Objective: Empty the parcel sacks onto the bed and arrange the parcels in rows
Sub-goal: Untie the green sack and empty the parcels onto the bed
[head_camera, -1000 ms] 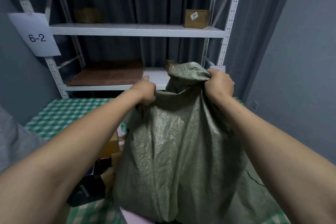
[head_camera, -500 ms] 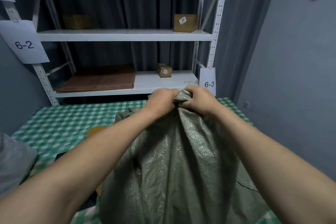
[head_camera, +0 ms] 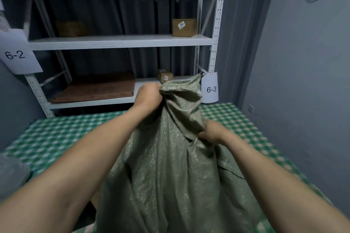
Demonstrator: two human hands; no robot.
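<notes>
A large green woven sack (head_camera: pixel 170 172) stands upright on the bed (head_camera: pixel 56 138), which has a green and white checked cover. My left hand (head_camera: pixel 148 97) grips the bunched top of the sack. Lower on the sack's right side, my right hand (head_camera: pixel 214 131) clutches a fold of the fabric. The sack hides whatever lies under and behind it; only a brown edge of a parcel (head_camera: pixel 94 197) shows beside my left forearm.
A white metal shelf rack (head_camera: pixel 121 41) stands behind the bed with small cardboard boxes (head_camera: pixel 184 27), a flat brown sheet (head_camera: pixel 96 89) and paper labels "6-2" (head_camera: pixel 16 55) and "6-3" (head_camera: pixel 211 89). A grey bag (head_camera: pixel 11 174) lies at the left. A grey wall is at the right.
My right hand has left the sack's top and moved down its right side to grip a fold. My left hand keeps the top, raised slightly. The view has tilted up.
</notes>
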